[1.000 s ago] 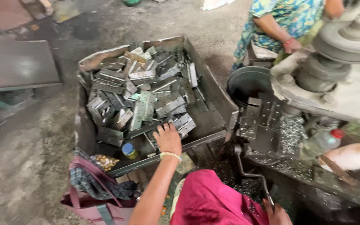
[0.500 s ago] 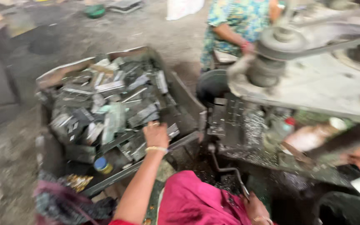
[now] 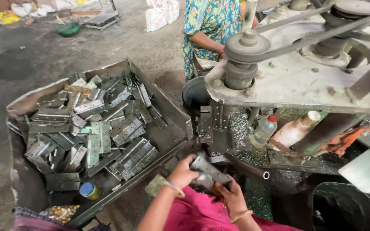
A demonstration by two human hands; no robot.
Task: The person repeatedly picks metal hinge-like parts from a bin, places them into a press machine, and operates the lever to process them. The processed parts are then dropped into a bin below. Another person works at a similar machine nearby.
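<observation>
A belt-driven metal machine (image 3: 305,72) fills the right side of the view, and everything else is placed from it. A grey pulley (image 3: 247,45) sits on its top plate, with a belt running off to the right. To the left of the machine stands a large sheet-metal tray (image 3: 159,92) heaped with flat grey hinges (image 3: 103,128); a small blue-capped tin (image 3: 90,190) lies at the tray's near corner. Behind the machine, another person in a patterned dress (image 3: 208,21) stands at work. Under the machine's top plate stand a clear plastic bottle with a red cap (image 3: 264,130) and a cream one (image 3: 294,130), amid metal shavings.

Just below the machine's front lower edge, the person's two hands meet on one hinge plate (image 3: 210,173). The left hand (image 3: 183,171) curls its fingers over the plate's left end; the right hand (image 3: 233,196) grips its lower right edge from beneath, fingers bent around it. Both hands are closed on the plate, not spread.

To do this well, it seems wise to keep the plate flat and squared to the machine's slot (image 3: 213,126) directly above the hands, hold it by its outer edges, and keep fingertips away from the working parts and the moving belt. The shavings nearby are probably sharp.
</observation>
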